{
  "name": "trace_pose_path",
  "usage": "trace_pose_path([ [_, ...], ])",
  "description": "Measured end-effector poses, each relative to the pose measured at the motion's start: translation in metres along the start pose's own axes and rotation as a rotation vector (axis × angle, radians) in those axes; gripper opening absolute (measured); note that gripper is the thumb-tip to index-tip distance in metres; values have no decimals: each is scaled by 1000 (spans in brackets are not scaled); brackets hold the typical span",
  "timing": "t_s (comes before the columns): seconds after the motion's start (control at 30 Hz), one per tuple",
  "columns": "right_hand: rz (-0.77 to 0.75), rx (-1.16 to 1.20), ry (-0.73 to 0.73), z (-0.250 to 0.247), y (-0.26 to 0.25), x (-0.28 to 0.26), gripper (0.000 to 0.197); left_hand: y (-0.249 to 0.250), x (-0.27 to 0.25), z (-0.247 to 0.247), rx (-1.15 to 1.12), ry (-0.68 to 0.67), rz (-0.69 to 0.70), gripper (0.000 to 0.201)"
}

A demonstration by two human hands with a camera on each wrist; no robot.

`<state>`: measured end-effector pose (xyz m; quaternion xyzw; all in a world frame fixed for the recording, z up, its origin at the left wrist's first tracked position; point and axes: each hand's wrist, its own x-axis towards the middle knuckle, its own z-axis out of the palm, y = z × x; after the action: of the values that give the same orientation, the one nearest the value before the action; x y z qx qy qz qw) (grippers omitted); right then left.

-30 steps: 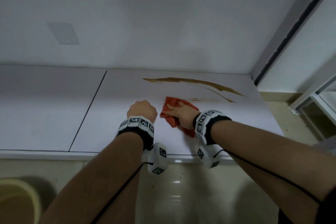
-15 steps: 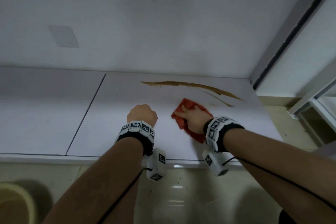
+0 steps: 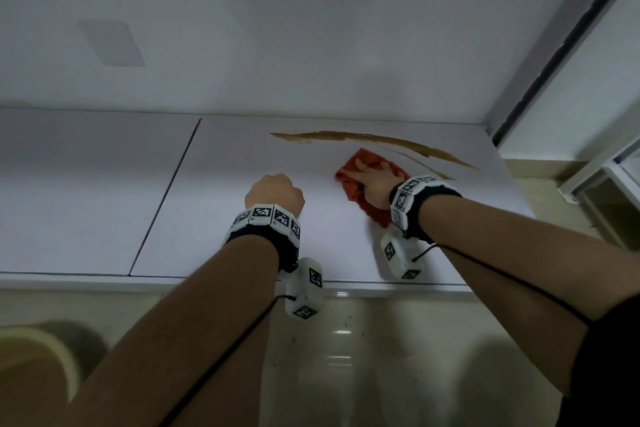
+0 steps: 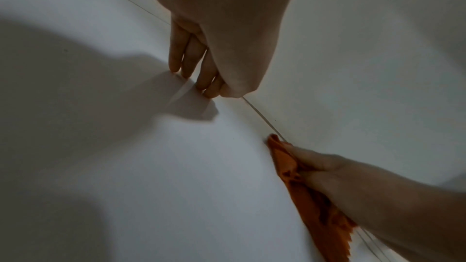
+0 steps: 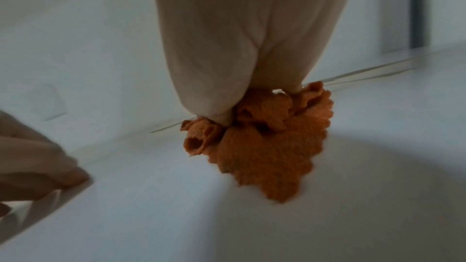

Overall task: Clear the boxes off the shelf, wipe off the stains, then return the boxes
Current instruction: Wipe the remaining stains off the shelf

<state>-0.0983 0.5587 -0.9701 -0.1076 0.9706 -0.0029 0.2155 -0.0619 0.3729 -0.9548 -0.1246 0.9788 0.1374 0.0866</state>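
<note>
White shelf [image 3: 214,218] lying under both hands. Left hand [image 3: 274,193] resting on shelf, fingers curled, holding nothing. Right hand [image 3: 377,184] pressing down on bunched orange cloth [image 3: 360,163], fingers gripping it. Brown stain [image 3: 363,139] streaking just beyond cloth.

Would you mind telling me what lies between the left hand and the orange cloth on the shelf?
Only bare white shelf lies between the left hand and the orange cloth; the head view shows it plainly.
</note>
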Motion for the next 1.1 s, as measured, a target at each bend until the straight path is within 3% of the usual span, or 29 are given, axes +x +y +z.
trace_pose_path([
  [0.13, 42, 103, 71, 5, 22, -17, 49, 1, 2, -2, -46, -14, -24, 25],
  [0.27, -30, 67, 56, 8, 6, -32, 58, 0, 1, -3, -84, -34, -43, 32],
  [0.43, -150, -4, 17, 6, -24, -22, 56, 3, -2, -2, -51, -47, -42, 22],
  [0.63, -116, -5, -8, -4, -26, -4, 53, 12, -1, -4, 42, -45, -4, 20],
  [0.8, 10, 152, 292, -5, 9, -13, 35, 13, -1, -6, 35, -48, -6, 20],
  [0.87, 81, 229, 302, -4, 30, -24, 40, 15, -1, -7, 20, -47, -3, 20],
  [0.97, 72, 75, 235, 7, 48, -36, 43, 17, -3, -9, 18, -43, -9, 21],
  [1.1, -32, -17, 117, 14, 19, -46, 52, 20, -3, -7, 20, -63, -25, 21],
])
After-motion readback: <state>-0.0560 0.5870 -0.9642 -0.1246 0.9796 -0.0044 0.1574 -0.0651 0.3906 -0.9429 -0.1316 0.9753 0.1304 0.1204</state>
